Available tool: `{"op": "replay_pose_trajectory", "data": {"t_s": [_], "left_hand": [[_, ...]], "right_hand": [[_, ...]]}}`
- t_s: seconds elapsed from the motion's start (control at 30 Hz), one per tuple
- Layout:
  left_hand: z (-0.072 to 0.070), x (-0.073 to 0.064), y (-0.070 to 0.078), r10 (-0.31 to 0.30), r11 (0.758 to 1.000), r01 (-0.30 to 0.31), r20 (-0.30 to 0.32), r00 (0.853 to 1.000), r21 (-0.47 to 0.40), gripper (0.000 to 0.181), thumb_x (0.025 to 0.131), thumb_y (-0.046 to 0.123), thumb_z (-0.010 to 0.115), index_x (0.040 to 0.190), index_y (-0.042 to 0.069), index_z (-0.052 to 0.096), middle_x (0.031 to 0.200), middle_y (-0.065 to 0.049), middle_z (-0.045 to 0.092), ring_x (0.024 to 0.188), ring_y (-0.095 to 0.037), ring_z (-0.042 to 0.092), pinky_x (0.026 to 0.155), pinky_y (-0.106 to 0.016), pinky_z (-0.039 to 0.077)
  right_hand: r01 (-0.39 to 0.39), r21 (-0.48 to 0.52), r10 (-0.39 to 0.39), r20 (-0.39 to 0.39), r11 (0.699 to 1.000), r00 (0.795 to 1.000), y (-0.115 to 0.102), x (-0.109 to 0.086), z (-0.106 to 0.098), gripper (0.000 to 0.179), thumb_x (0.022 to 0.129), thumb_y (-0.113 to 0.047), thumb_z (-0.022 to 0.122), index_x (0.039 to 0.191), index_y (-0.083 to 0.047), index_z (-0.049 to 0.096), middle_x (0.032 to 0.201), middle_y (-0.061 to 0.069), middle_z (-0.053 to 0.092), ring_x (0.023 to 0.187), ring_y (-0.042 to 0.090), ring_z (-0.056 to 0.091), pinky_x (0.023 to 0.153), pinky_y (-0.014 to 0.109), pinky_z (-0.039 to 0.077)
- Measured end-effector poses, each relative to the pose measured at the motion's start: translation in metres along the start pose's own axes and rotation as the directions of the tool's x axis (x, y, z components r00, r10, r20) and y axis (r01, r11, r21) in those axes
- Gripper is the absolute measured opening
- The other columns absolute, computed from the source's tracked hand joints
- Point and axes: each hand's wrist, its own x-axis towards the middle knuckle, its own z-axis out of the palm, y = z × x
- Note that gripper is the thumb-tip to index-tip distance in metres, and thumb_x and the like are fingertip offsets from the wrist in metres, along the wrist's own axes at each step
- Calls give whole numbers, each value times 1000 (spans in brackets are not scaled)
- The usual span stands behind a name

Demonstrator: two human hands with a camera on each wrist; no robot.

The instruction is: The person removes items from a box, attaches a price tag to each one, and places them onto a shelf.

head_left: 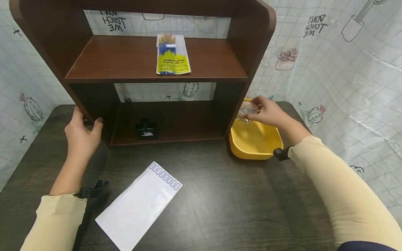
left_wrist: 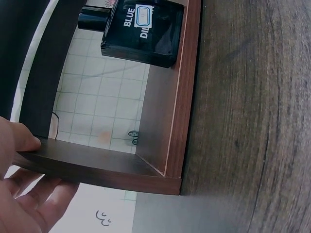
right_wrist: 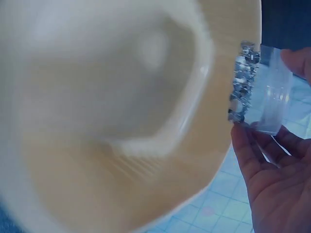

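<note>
My left hand (head_left: 82, 134) grips the left side panel of a dark brown wooden shelf unit (head_left: 207, 59). In the left wrist view the thumb lies on the panel's inner face and the fingers are behind it. My right hand (head_left: 270, 113) pinches a small clear plastic container (head_left: 247, 108) above the back of a yellow basket (head_left: 255, 156), just right of the shelf unit. In the right wrist view, silvery pieces (right_wrist: 241, 87) show at the container's end; their exact kind is unclear.
A pack of artist brushes (head_left: 172, 62) lies on the upper shelf. The lower one bears a dark bottle (head_left: 146, 131) labelled "BLUE". A white paper (head_left: 138, 209) with small printed boxes lies on the dark table (head_left: 213, 202). Patterned sheeting (head_left: 348, 69) hangs behind and at the sides.
</note>
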Motion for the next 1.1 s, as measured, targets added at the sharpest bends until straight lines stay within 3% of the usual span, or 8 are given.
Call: {"op": "replay_pose_trajectory", "data": {"t_s": [0.17, 0.4, 0.53, 0.67, 0.9, 1.1], "left_hand": [[-1, 0, 0, -3, 1000, 3, 8, 1000, 0, 30, 99, 9, 61, 126, -3, 56, 113, -24, 69, 109, -45, 68, 79, -16, 37], [-1, 0, 0, 0, 1000, 0, 5, 1000, -3, 30, 99, 9, 60, 126, -3, 56, 113, -24, 69, 110, -45, 68, 79, -14, 35], [-1, 0, 0, -1, 1000, 1, 5, 1000, 2, 31, 99, 9, 61, 128, -3, 56, 114, -25, 69, 109, -45, 67, 78, -16, 36], [-1, 1, 2, -3, 1000, 3, 21, 1000, 7, 32, 100, 9, 60, 129, -2, 55, 116, -26, 69, 110, -45, 68, 77, -17, 36], [-2, 2, 1, -7, 1000, 6, 16, 1000, 18, 32, 100, 10, 60, 129, -1, 55, 117, -26, 70, 109, -45, 69, 75, -14, 35], [-1, 1, -1, -11, 1000, 11, 14, 1000, 2, 32, 100, 10, 60, 130, -1, 55, 117, -25, 70, 109, -44, 69, 76, -15, 37]], "right_hand": [[58, 13, -57, -36, 998, 998, -5, -15, -2, 69, 89, -32, 78, 138, 7, 48, 130, 25, 59, 123, 40, 57, 96, 46, 49], [121, 13, -121, -52, 993, 991, -9, -42, 2, 62, 86, -27, 80, 131, 2, 48, 123, 20, 60, 118, 34, 58, 99, 48, 47], [184, 19, -183, -55, 983, 982, -9, -58, 8, 59, 84, -22, 82, 129, -1, 50, 122, 16, 60, 114, 30, 59, 95, 28, 50], [293, 38, -290, -62, 955, 955, -17, -78, 20, 59, 79, -16, 86, 125, -1, 52, 120, 12, 61, 111, 25, 59, 89, 12, 48], [467, 51, -466, -18, 883, 884, -43, -103, 54, 64, 74, -15, 92, 122, -4, 52, 117, 4, 64, 107, 19, 64, 93, 44, 60], [489, 16, -489, 14, 872, 872, -65, -112, 72, 69, 74, -22, 94, 126, -9, 50, 119, -2, 61, 109, 14, 65, 96, 40, 59]]}}
